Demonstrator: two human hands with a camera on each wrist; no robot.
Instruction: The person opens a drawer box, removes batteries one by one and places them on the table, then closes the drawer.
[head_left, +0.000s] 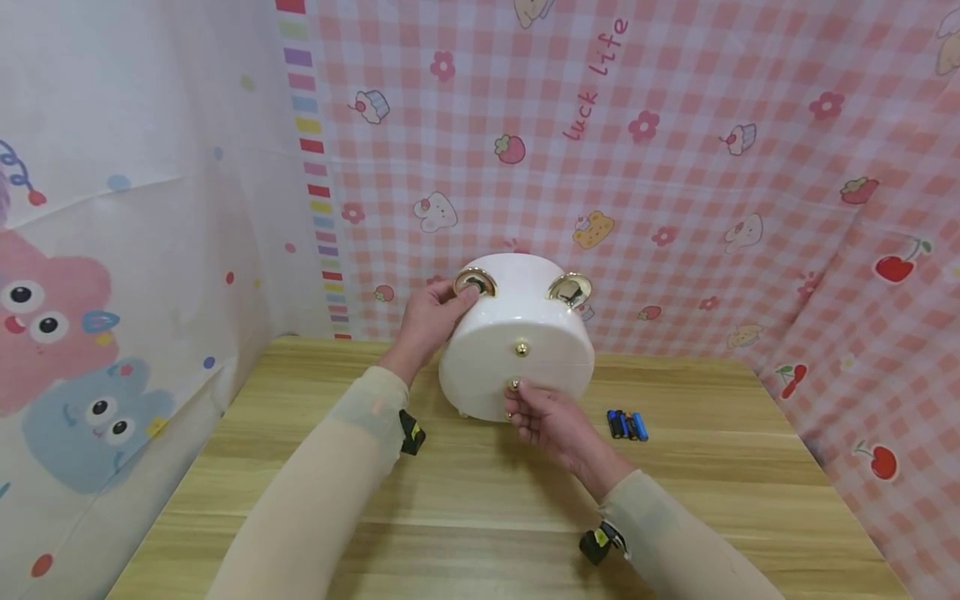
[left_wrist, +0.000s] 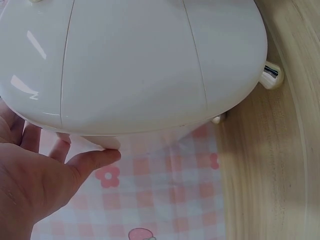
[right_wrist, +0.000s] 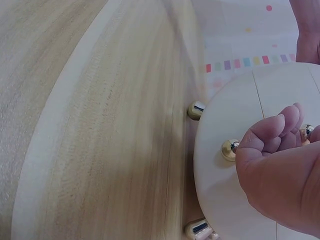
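A glossy white storage box (head_left: 480,367) with rounded sides stands on the table, bearing two gold ears and a column of gold knobs on its front. My left hand (head_left: 432,321) grips the box's upper left side, its thumb by the left gold ear (head_left: 487,278). In the left wrist view that thumb and the fingers bend around the box's edge. My right hand (head_left: 558,425) pinches the middle gold knob (head_left: 515,384). Above it the top knob (head_left: 522,349) is free. The lowest knob (right_wrist: 230,150) shows just beside the right hand's curled fingers. Thin seams divide the front.
Several small batteries (head_left: 627,425), blue and black, lie in a row right of the box. The wood-grain table (head_left: 480,525) meets a pink checked cloth (head_left: 480,192) behind, with a white cartoon cloth (head_left: 225,275) on the left. Short gold feet (right_wrist: 196,110) support the box.
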